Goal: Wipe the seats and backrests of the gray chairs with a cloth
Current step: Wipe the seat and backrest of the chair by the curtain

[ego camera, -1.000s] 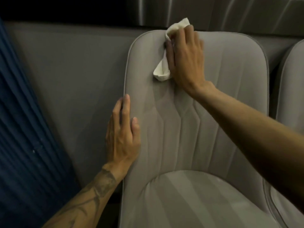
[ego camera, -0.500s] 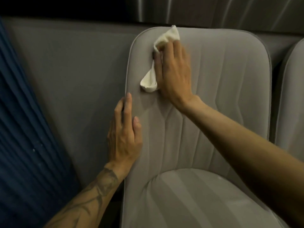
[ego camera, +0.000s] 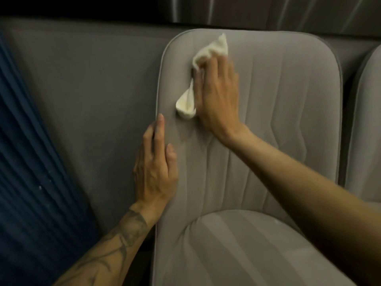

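A gray upholstered chair fills the middle of the view, with its backrest (ego camera: 278, 110) upright and its seat (ego camera: 237, 248) at the bottom. A crumpled white cloth (ego camera: 208, 52) lies against the upper left of the backrest. My right hand (ego camera: 218, 96) presses flat on it with straight fingers; cloth sticks out above the fingertips and beside the thumb. My left hand (ego camera: 155, 172) rests flat on the backrest's left edge, fingers straight, just below the cloth's lower tail.
A second gray chair (ego camera: 367, 120) stands close on the right, partly cut off by the frame. A gray padded wall (ego camera: 92, 100) runs behind the chairs. A blue pleated curtain (ego camera: 24, 162) hangs at the left. Shiny metal panelling (ego camera: 247, 9) runs along the top.
My right hand slid the cloth down and to the left from the backrest's top edge, then nearly stopped. My left hand stayed on the left edge.
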Demonstrator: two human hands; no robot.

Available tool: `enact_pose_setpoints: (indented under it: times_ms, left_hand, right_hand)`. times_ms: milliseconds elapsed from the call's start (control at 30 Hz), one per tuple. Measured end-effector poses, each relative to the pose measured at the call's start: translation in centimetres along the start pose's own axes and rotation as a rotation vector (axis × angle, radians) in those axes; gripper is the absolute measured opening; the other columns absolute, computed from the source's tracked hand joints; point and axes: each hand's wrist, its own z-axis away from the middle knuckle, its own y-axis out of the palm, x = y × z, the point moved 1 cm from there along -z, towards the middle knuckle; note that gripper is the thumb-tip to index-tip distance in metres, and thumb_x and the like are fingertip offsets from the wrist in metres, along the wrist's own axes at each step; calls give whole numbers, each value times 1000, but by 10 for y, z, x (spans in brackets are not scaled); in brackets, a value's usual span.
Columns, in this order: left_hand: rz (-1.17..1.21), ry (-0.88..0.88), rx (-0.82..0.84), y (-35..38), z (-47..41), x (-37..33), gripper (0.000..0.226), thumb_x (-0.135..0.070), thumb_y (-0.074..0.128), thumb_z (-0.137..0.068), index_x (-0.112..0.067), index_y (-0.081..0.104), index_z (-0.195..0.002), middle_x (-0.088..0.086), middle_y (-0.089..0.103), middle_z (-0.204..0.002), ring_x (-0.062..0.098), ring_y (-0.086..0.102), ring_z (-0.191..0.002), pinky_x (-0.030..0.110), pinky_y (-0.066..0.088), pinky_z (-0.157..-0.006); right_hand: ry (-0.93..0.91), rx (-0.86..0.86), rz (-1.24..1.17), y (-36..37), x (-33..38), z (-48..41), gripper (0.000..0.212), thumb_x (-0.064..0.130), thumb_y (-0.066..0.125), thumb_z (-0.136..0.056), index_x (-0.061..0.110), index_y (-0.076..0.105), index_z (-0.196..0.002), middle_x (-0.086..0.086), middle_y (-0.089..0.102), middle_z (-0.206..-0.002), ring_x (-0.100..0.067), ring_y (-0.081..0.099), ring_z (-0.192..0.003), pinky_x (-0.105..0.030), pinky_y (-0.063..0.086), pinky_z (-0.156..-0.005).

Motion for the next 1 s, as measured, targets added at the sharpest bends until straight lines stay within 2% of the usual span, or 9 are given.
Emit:
enact_pose_setpoints:
  times_ms: [167, 233, 267, 433, 500, 633, 700, 900, 1000]
  left_hand:
    - [-37, 17, -21, 1, 0, 0, 59, -32, 34, -108, -29, 17, -165, 4, 35, -160, 30, 56, -130, 42, 53, -95]
    - [-36, 11, -14, 0, 0, -2, 60, -33, 34, -108, -30, 16, -165, 3, 34, -161, 30, 56, -131, 41, 52, -96]
    - [-35, 9, -12, 0, 0, -2, 60, -33, 34, -108, -29, 16, -165, 3, 35, -161, 30, 56, -130, 42, 52, -96]
    - [-42, 13, -11, 1, 0, -1, 59, -32, 33, -109, -26, 17, -165, 6, 37, -159, 30, 55, -130, 45, 54, -96]
    - [-40, 22, -15, 1, 0, -1, 58, -31, 34, -109, -24, 18, -165, 8, 38, -159, 31, 55, -132, 47, 54, -97]
    - [-55, 13, -7, 1, 0, -1, 58, -32, 33, -109, -25, 17, -165, 10, 40, -157, 34, 60, -120, 47, 56, -87]
    - [-46, 12, -2, 0, 0, -3, 59, -30, 34, -109, -23, 18, -165, 10, 41, -157, 33, 61, -119, 47, 56, -85]
    - [-45, 10, 2, 0, 0, -3, 58, -29, 35, -109, -21, 18, -165, 11, 39, -159, 30, 58, -125, 48, 55, -90]
    - [-38, 8, 1, -1, 0, -4, 58, -28, 35, -109, -19, 20, -164, 12, 39, -159, 32, 56, -128, 49, 55, -93]
  right_hand:
    - [-256, 316, -130, -23, -6, 145, 11, 21, 54, -100, 11, 59, -100, -12, 58, -98, -31, 51, -82, -43, 41, -72]
    - [-460, 410, -64, -32, -22, 160, 10, 22, 56, -99, 13, 61, -100, -11, 61, -97, -31, 55, -79, -40, 37, -68]
    - [-477, 394, -21, -30, -29, 151, 9, 23, 55, -99, 15, 59, -100, -12, 62, -96, -31, 56, -78, -40, 36, -68]
    - [14, 8, 103, -4, -34, 70, 10, 25, 49, -102, 15, 50, -101, -14, 57, -100, -33, 49, -84, -42, 37, -73]
    - [6, 23, 35, 0, -22, 101, 7, 23, 49, -101, 17, 47, -103, -15, 58, -103, -33, 48, -84, -43, 38, -75]
    - [-184, 319, -138, -20, -6, 213, 11, 22, 54, -99, 16, 47, -105, -13, 58, -102, -32, 49, -85, -42, 40, -72]
    - [-217, 382, -137, -24, -9, 221, 10, 25, 52, -100, 17, 47, -105, -9, 57, -100, -31, 52, -82, -41, 40, -70]
    - [-62, 111, -93, 0, -8, 119, 15, 30, 42, -106, 17, 49, -103, -8, 54, -101, -29, 50, -81, -41, 37, -72]
    - [-64, 201, -166, -8, -4, 170, 11, 27, 44, -105, 17, 47, -102, -13, 56, -100, -33, 51, -80, -44, 40, -72]
